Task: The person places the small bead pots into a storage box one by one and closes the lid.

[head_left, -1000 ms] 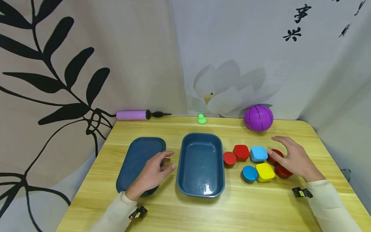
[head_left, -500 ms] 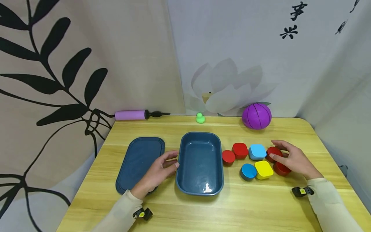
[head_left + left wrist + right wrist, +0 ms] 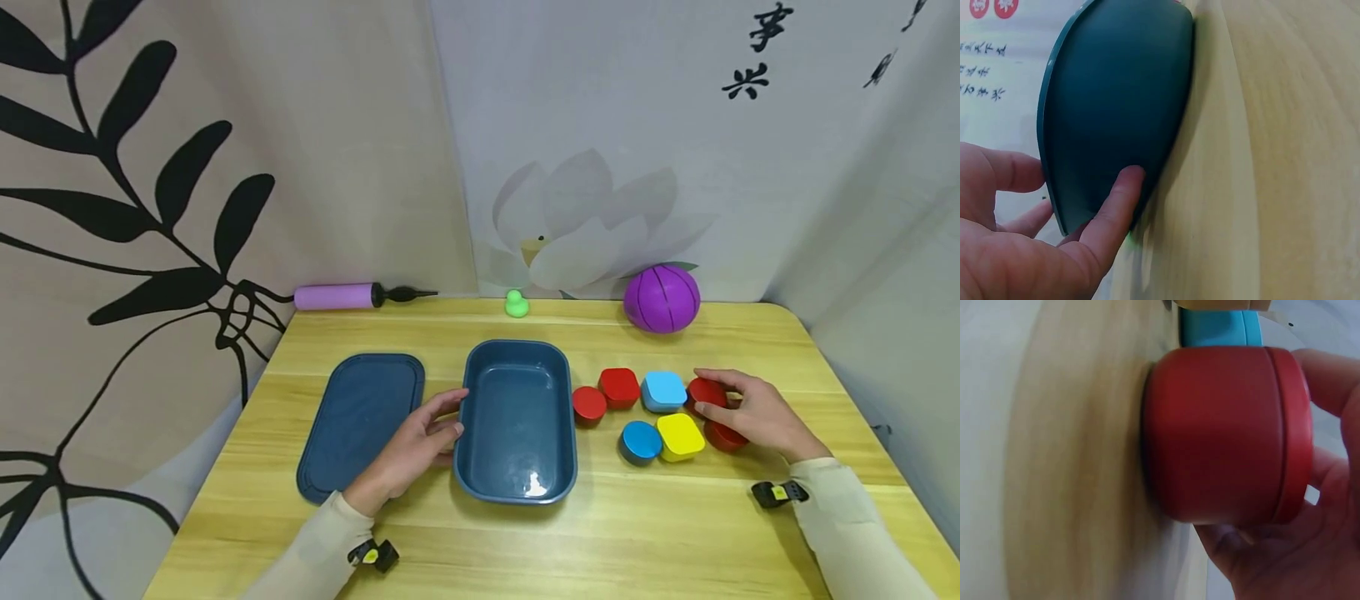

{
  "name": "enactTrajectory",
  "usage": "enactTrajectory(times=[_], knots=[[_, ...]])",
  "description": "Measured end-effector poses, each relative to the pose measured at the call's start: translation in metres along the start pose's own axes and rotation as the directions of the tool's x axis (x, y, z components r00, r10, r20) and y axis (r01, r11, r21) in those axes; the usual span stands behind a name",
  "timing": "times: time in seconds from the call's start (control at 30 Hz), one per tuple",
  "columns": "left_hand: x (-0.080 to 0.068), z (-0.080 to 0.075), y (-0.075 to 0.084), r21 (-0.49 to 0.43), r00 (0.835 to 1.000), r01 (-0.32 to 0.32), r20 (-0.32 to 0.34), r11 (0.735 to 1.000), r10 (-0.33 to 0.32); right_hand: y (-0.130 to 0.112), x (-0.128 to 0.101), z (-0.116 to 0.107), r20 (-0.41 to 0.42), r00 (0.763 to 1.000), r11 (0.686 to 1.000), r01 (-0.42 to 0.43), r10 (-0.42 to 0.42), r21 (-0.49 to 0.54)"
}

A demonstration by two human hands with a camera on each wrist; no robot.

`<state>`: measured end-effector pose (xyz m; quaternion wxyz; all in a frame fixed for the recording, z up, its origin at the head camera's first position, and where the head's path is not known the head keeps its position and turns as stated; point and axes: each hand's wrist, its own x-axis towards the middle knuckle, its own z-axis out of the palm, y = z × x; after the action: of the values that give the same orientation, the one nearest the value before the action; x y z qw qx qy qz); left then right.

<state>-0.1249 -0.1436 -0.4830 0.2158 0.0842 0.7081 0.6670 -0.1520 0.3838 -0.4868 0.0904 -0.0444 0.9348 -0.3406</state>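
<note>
1. The left hand (image 3: 408, 450) rests at the left side of the blue tub (image 3: 517, 421), which stands in the middle of the table (image 3: 480, 542); its thumb lies against the tub's outer wall and its fingers curl over the rim, so it grips the tub.
2. The right hand (image 3: 753, 412) holds a red round container (image 3: 707, 392), thumb and fingers curled round it, just to the right of the light blue square container (image 3: 664, 391).
3. A second red round container (image 3: 723, 435) sits on the table partly under the right hand.
4. Between the tub and the right hand stand a small red round container (image 3: 588, 404), a red square container (image 3: 619, 387), a blue round container (image 3: 642, 442) and a yellow square container (image 3: 680, 437).
5. The blue lid (image 3: 362, 421) lies flat to the left of the tub, just beside the left hand.
6. At the back edge of the table lie a purple pump (image 3: 337, 296), a green duck (image 3: 516, 304) and a purple ball (image 3: 662, 298).
</note>
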Motion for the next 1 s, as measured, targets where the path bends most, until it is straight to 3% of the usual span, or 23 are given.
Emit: enactTrajectory(times=[0.23,0.53,0.73,1.0], knots=[[0.001,0.002,-0.001,0.016,1.000,0.014,-0.012,1.000,-0.014,0.000,0.000,-0.001,-0.016,1.000,1.000,-0.012,0.012,0.029],[0.004,0.001,0.002,0.030,1.000,0.014,-0.023,0.999,-0.014,-0.018,0.001,-0.016,-0.136,0.990,0.998,0.044,-0.039,0.037],[0.006,-0.001,0.002,0.041,1.000,0.012,0.000,0.999,-0.012,-0.043,0.005,-0.015,-0.192,0.975,0.993,0.117,-0.113,0.010],[0.009,-0.003,0.002,0.059,1.000,0.011,0.027,0.998,-0.013,-0.086,0.016,-0.004,-0.218,0.938,0.963,0.268,-0.268,-0.031]])
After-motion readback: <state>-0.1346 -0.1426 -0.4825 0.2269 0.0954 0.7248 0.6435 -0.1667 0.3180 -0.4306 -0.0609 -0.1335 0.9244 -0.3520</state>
